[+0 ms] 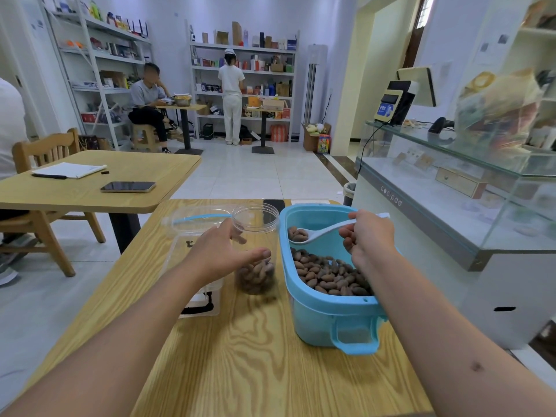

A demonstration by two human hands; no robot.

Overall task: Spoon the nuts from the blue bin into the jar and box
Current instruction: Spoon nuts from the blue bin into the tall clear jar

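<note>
A blue bin (328,314) with brown nuts (329,275) stands on the wooden table (255,356). My right hand (368,236) grips the handle of a white spoon (319,234) whose bowl carries a few nuts above the bin's far end. A clear plastic jar (255,224), about a third full of nuts, stands left of the bin. My left hand (222,251) curls round the jar, thumb across its front. A clear box (192,224) with an open lid lies behind my left hand, partly hidden.
A black phone (273,204) lies at the table's far edge. A second table (90,191) with a phone and notepad stands at the left, chairs beside it. A glass counter (451,206) runs along the right. Two people are by the far shelves.
</note>
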